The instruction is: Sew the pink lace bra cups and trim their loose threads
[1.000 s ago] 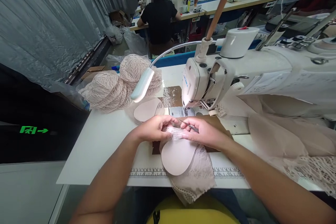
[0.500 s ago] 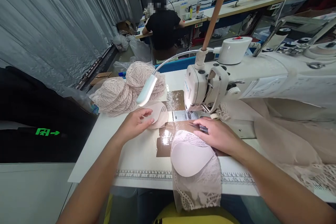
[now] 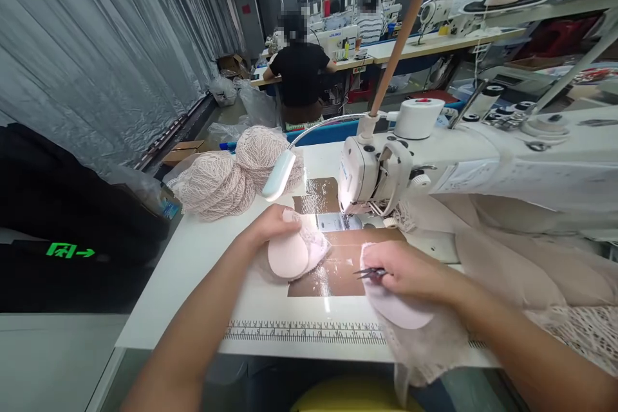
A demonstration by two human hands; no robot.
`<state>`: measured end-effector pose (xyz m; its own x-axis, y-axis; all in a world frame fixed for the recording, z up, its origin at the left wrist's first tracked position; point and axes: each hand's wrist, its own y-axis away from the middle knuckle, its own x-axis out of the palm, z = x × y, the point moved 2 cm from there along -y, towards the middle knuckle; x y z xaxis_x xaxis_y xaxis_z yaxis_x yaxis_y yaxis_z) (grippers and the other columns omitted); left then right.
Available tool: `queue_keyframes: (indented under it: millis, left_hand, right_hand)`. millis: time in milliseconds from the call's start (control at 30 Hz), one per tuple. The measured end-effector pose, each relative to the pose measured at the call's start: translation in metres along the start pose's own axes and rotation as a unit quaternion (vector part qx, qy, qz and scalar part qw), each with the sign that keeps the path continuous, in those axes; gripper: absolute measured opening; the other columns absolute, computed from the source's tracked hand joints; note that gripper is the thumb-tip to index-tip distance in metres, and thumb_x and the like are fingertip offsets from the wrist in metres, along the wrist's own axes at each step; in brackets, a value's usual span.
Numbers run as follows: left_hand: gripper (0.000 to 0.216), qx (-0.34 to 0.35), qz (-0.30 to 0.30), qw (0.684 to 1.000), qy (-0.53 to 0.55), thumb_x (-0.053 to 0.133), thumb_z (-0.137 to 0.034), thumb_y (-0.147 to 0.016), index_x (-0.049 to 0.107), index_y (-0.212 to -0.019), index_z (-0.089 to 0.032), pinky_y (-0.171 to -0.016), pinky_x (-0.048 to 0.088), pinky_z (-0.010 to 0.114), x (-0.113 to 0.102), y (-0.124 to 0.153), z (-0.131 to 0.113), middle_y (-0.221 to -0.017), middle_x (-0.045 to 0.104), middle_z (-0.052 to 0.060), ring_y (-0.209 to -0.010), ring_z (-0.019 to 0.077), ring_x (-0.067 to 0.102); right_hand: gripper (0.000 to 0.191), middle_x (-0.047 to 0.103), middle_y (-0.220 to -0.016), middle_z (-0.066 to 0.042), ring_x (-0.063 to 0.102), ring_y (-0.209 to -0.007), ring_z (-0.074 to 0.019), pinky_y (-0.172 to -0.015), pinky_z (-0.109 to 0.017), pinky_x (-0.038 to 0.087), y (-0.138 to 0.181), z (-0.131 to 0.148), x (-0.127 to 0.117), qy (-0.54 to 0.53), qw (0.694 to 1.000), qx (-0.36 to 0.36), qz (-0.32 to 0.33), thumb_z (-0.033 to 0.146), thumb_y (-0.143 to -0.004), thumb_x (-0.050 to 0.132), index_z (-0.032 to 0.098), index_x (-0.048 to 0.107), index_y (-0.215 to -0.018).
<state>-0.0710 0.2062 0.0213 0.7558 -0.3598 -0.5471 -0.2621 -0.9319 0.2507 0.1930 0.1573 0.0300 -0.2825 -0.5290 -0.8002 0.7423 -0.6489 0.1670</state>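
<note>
My left hand (image 3: 276,224) is closed on a pale pink bra cup (image 3: 288,256) with lace along its edge, left of the sewing machine's needle area. My right hand (image 3: 410,270) is closed around dark thread snips (image 3: 371,273), their blades pointing left. The same hand grips the top of a second lace piece (image 3: 429,344) with a smooth cup (image 3: 404,310) on it, hanging over the table's front edge. A thin thread (image 3: 345,244) stretches between the two pieces. The sewing machine (image 3: 360,174) stands just beyond, and its needle plate (image 3: 331,222) shows between my hands.
Stacked lace cups (image 3: 217,187) lie at the table's back left. A lamp (image 3: 280,175) on a bendable neck hangs over the table. Sheer beige fabric (image 3: 506,257) covers the right side. A printed ruler (image 3: 309,333) runs along the front edge. Two people (image 3: 299,74) sit at machines farther back.
My left hand has taken hold of the left cup and brought it nearer. My right hand, with the snips, has grasped the front lace piece and shifted it right. The view has tilted up.
</note>
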Motion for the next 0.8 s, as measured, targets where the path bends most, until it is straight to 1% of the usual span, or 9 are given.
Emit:
queue_keyframes:
  millis: [100, 200, 300, 400, 500, 567, 633, 733, 800]
  left_hand:
    - [0.036, 0.016, 0.044, 0.995, 0.087, 0.061, -0.044, -0.077, 0.066, -0.088, -0.010, -0.065, 0.050, 0.029, 0.012, 0.012, -0.002, -0.087, 0.070, 0.011, -0.077, 0.0222, 0.066]
    - [0.033, 0.030, 0.069, 0.980, 0.186, 0.067, -0.042, -0.074, 0.067, -0.082, -0.010, -0.064, 0.047, 0.027, 0.022, 0.018, -0.008, -0.080, 0.068, 0.009, -0.072, 0.0190, 0.063]
    - [0.031, 0.037, 0.084, 0.968, 0.235, 0.069, -0.039, -0.073, 0.069, -0.083, -0.010, -0.066, 0.046, 0.027, 0.027, 0.022, -0.013, -0.079, 0.067, 0.007, -0.072, 0.0169, 0.061]
    - [0.029, 0.039, 0.091, 0.963, 0.252, 0.069, -0.037, -0.074, 0.069, -0.086, -0.011, -0.068, 0.046, 0.026, 0.029, 0.023, -0.012, -0.081, 0.066, 0.007, -0.073, 0.0160, 0.060]
    - [0.027, 0.042, 0.099, 0.960, 0.259, 0.069, -0.036, -0.074, 0.068, -0.088, -0.012, -0.068, 0.047, 0.026, 0.028, 0.022, -0.007, -0.083, 0.066, 0.007, -0.075, 0.0162, 0.060]
    - [0.026, 0.046, 0.108, 0.960, 0.255, 0.068, -0.034, -0.075, 0.067, -0.089, -0.012, -0.067, 0.047, 0.026, 0.026, 0.021, -0.003, -0.083, 0.065, 0.006, -0.074, 0.0161, 0.060]
    - [0.025, 0.055, 0.102, 0.968, 0.222, 0.065, -0.032, -0.076, 0.065, -0.093, -0.014, -0.067, 0.047, 0.026, 0.024, 0.022, -0.002, -0.085, 0.065, 0.006, -0.075, 0.0161, 0.060]
    - [0.031, 0.102, 0.052, 0.988, 0.104, 0.063, -0.027, -0.075, 0.063, -0.104, -0.018, -0.075, 0.048, 0.028, 0.021, 0.026, -0.009, -0.103, 0.064, 0.007, -0.089, 0.0192, 0.060]
    - [0.041, 0.155, 0.011, 0.988, 0.010, 0.067, -0.027, -0.072, 0.061, -0.112, -0.020, -0.086, 0.046, 0.032, 0.021, 0.030, -0.019, -0.116, 0.061, 0.007, -0.102, 0.0221, 0.057]
  right_hand:
    - [0.015, 0.065, -0.080, -0.004, 0.057, -0.075, -0.0172, -0.068, -0.028, 0.042, -0.003, -0.003, -0.010, -0.114, 0.992, 0.017, -0.054, 0.016, -0.080, 0.048, 0.018, 0.063, -0.080]
    - [0.030, 0.065, -0.101, -0.008, 0.059, -0.089, -0.0219, -0.076, -0.033, 0.044, -0.018, 0.000, -0.005, -0.193, 0.973, 0.066, -0.110, 0.037, -0.082, 0.055, 0.018, 0.062, -0.103]
    - [0.035, 0.066, -0.096, -0.006, 0.060, -0.085, -0.0217, -0.072, -0.031, 0.045, -0.036, 0.004, 0.009, -0.234, 0.967, 0.059, -0.082, 0.041, -0.076, 0.062, 0.017, 0.064, -0.101]
    - [0.027, 0.065, -0.084, -0.003, 0.059, -0.077, -0.0193, -0.067, -0.030, 0.045, -0.045, 0.008, 0.019, -0.284, 0.956, 0.037, -0.068, 0.037, -0.078, 0.059, 0.015, 0.065, -0.091]
    - [0.023, 0.065, -0.087, -0.003, 0.058, -0.079, -0.0186, -0.070, -0.029, 0.044, -0.044, 0.010, 0.020, -0.321, 0.944, 0.031, -0.077, 0.032, -0.080, 0.056, 0.015, 0.064, -0.093]
    - [0.022, 0.064, -0.088, -0.003, 0.057, -0.080, -0.0178, -0.071, -0.029, 0.044, -0.042, 0.010, 0.019, -0.340, 0.937, 0.028, -0.075, 0.031, -0.080, 0.056, 0.015, 0.063, -0.094]
    - [0.017, 0.060, -0.078, -0.001, 0.053, -0.070, -0.0147, -0.063, -0.027, 0.042, -0.041, 0.010, 0.018, -0.355, 0.932, 0.041, -0.068, 0.031, -0.079, 0.057, 0.016, 0.061, -0.086]
    - [0.018, 0.046, -0.061, 0.005, 0.040, -0.054, -0.0091, -0.051, -0.023, 0.033, -0.039, 0.009, 0.018, -0.365, 0.927, 0.061, -0.067, 0.032, -0.077, 0.059, 0.018, 0.050, -0.070]
    - [0.023, 0.039, -0.059, 0.006, 0.035, -0.051, -0.0077, -0.049, -0.023, 0.030, -0.039, 0.009, 0.018, -0.368, 0.926, 0.055, -0.070, 0.033, -0.078, 0.058, 0.019, 0.044, -0.066]
